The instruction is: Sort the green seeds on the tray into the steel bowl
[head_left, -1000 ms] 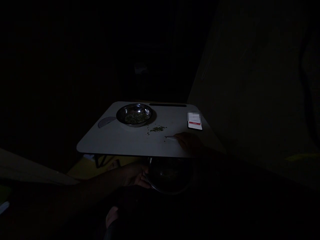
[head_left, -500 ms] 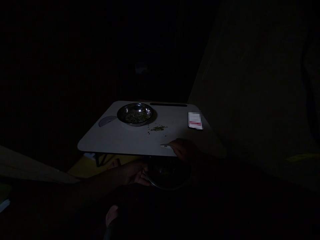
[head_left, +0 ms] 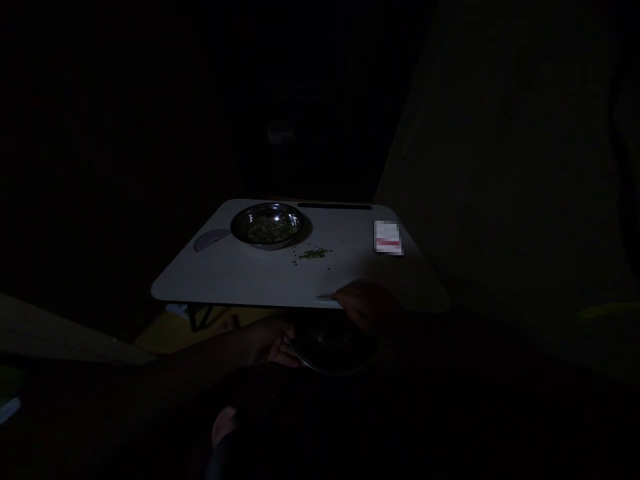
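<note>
Steel bowl (head_left: 327,343) sits under the table's (head_left: 240,280) near edge, your left hand (head_left: 270,343) gripping its rim. Your right hand (head_left: 363,303), pinched around a thin pale tool (head_left: 327,297), sweeps grains (head_left: 313,254); in this gloom some could miss the bowl.

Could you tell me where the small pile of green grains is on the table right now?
In the head view, the green grains lie loose on the white table, just right of and nearer than the steel bowl.

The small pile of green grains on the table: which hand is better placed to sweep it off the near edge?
Probably the right hand: it rests on the table, nearest the grains. The left hand holds the lower bowl.
</note>
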The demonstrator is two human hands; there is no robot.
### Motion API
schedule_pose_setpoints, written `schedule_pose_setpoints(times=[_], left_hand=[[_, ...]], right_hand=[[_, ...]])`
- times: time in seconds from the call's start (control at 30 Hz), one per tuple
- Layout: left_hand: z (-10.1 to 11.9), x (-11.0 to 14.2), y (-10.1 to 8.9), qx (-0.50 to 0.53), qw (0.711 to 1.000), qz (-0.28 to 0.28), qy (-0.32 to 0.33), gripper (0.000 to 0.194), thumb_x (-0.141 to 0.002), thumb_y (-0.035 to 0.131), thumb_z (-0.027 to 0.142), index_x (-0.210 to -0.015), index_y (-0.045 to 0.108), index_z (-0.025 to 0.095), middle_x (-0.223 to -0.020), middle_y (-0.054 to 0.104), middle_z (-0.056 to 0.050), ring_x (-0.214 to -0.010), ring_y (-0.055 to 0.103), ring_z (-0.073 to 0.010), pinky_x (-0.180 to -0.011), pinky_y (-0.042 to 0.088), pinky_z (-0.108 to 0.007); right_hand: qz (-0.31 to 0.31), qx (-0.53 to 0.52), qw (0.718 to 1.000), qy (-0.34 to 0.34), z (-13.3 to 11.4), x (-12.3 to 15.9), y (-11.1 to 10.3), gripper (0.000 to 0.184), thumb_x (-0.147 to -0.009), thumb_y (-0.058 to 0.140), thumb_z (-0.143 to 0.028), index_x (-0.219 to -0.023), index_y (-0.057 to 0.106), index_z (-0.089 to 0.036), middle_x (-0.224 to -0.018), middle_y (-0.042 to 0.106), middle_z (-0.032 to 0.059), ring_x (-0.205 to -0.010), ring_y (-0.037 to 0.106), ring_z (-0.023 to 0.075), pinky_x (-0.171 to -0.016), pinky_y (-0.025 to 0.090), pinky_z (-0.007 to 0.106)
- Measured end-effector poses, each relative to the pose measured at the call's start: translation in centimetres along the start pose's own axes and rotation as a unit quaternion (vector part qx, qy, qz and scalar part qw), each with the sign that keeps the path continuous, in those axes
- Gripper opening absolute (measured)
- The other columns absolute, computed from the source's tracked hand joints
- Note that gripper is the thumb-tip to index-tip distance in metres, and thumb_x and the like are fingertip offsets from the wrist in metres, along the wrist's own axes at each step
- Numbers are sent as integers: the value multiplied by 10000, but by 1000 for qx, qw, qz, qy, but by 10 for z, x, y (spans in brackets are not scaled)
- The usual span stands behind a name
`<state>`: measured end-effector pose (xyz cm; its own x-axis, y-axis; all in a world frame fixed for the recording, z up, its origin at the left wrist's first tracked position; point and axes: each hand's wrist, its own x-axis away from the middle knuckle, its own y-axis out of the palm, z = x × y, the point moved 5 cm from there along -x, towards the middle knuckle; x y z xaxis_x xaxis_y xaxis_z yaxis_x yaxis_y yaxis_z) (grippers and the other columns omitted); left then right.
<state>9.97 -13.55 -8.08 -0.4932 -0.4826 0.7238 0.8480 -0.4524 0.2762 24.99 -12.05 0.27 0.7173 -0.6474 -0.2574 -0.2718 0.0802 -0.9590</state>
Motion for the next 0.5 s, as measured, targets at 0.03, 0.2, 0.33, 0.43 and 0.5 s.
schedule_pose_setpoints(times=[0.03, 0.2, 0.33, 0.43, 0.5], left_hand=[[0, 1, 1, 2, 1000, 0, -1, 133, -534, 410, 171, -639, 485, 136, -554, 577, -41, -561, 557, -142, -583, 416, -270], [3, 6, 7, 7, 1000, 12, -19, 131, -544, 401, 182, -632, 484, 132, -517, 572, -35, -537, 551, -136, -582, 414, -272], [4, 5, 8, 3, 1000, 11, -1, 129, -540, 399, 179, -630, 480, 135, -532, 577, -33, -557, 557, -138, -581, 416, -265], [3, 3, 7, -1, 1000, 10, 2, 138, -529, 401, 169, -643, 474, 142, -533, 577, -24, -554, 559, -136, -569, 419, -257], [1, 2, 6, -1, 1000, 10, -5, 137, -529, 399, 169, -642, 472, 141, -527, 575, -24, -553, 559, -137, -564, 420, -254]], right_hand=[[9, 8, 1000, 16, 7, 0, 0, 292, -733, 300, -185, -969, 471, -175, -881, 550, 37, -780, 478, 130, -654, 351, 251], [30, 80, 989, 123, 52, 2, 5, 294, -735, 305, -222, -962, 487, -183, -871, 555, 47, -778, 486, 151, -656, 361, 275], [44, 98, 981, 163, 73, 7, 6, 305, -735, 307, -222, -991, 471, -193, -919, 542, 37, -813, 477, 151, -681, 355, 285], [51, 103, 978, 174, 79, 7, 5, 309, -738, 303, -222, -1000, 465, -192, -917, 542, 39, -810, 480, 152, -677, 358, 289], [47, 105, 978, 173, 79, 4, 6, 308, -739, 303, -223, -998, 465, -188, -907, 546, 42, -795, 486, 153, -666, 362, 289]])
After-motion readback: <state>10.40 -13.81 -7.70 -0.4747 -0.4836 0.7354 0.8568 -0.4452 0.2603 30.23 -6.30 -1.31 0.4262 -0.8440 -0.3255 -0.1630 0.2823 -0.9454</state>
